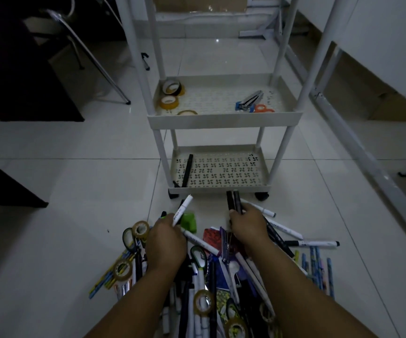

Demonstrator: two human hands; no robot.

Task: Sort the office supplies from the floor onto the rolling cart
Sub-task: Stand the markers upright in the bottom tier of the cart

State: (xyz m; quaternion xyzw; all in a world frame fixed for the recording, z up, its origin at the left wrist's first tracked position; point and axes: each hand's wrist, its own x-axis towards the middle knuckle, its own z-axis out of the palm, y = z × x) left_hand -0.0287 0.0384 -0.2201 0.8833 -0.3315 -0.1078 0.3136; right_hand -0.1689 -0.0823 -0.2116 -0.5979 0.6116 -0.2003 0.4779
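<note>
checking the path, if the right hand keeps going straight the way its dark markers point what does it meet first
Probably the front rim of the cart's bottom tray: the dark markers in the right hand point at it, though depth is unclear.

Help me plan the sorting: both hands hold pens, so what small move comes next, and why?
Probably carry the dark pens in the right hand forward to the bottom tray, beside the black pen already there. The middle tray holds tape and a stapler, so pens seem to go below.

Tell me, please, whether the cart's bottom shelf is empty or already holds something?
Not empty: one black marker lies along the left side of the bottom shelf.
</note>
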